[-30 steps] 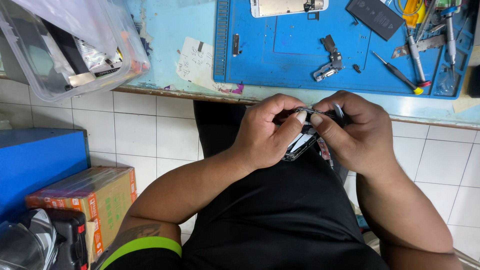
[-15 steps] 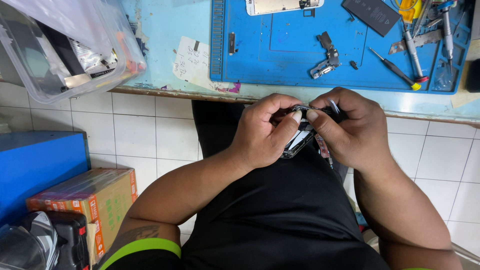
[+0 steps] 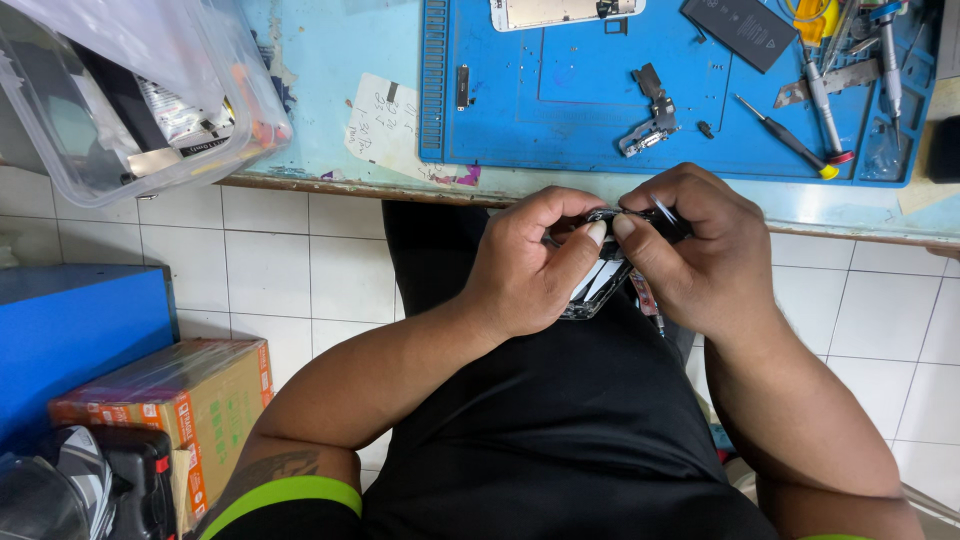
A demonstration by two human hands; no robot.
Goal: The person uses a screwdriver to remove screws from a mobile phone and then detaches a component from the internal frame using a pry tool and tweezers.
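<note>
Both hands pinch a small dark phone assembly (image 3: 600, 280) held over my lap, just below the edge of the workbench (image 3: 330, 110). My left hand (image 3: 530, 265) curls around its left side, thumb pressed flat on its face, the thumbnail meeting the thumb of my right hand (image 3: 705, 250); the right hand closes its fingers on the upper right corner, where a thin pale strip (image 3: 664, 209) pokes out between them. Only a striped, glossy portion of the assembly shows beneath the thumbs; the rest is hidden by my fingers. Compared with the frame half a second earlier, the hands sit slightly higher and nearer the bench edge, with the grip itself unchanged and the thumbs still meeting at the same spot. On the bench lies a blue work mat (image 3: 590, 100) bearing a small metal bracket part (image 3: 648, 128), a red-tipped screwdriver (image 3: 790, 148), a dark flat battery (image 3: 740, 30) and a second driver (image 3: 822, 100). A handwritten paper slip (image 3: 385, 125) lies left of the mat, and a clear plastic bin (image 3: 140, 95) overhangs the bench's left end. A cardboard box (image 3: 190, 400) stands on the floor beside a blue case (image 3: 75, 340).
</note>
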